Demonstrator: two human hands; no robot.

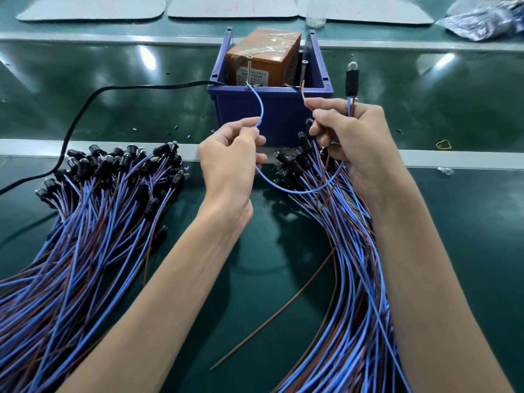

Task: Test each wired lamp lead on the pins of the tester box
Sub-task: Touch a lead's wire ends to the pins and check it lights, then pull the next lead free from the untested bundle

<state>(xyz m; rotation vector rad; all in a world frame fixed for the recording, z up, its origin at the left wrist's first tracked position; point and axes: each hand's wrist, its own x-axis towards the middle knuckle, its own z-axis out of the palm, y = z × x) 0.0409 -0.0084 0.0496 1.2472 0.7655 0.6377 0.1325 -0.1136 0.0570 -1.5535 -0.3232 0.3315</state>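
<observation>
Clearly both grips closed: left hand pinching blue wire, right hand around lamp lead, near bin rim.

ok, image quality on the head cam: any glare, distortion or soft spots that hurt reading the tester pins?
Head view: overhead lights leave bright glare patches on the green belt; wide-angle lens bows the belt rail and stretches the edges; the tester box and its left pin read sharp; the raised lamp is slightly soft; both hands throw a soft shadow on the mat.
</observation>
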